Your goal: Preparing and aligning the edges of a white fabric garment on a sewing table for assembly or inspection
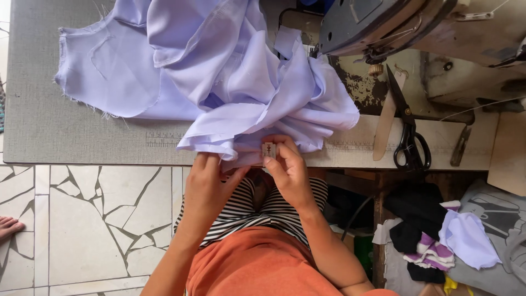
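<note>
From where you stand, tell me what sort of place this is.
Probably a small sewing workshop: a grey industrial sewing machine sits on the worn wooden table, black-handled shears lie beside it, and both hands hold crumpled lilac fabric.

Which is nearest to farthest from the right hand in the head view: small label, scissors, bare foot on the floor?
From the right hand:
1. Small label, pinched in its fingertips against the lilac fabric.
2. Black scissors, to the right on the sewing table.
3. Bare foot, far left on the tiled floor.
</note>
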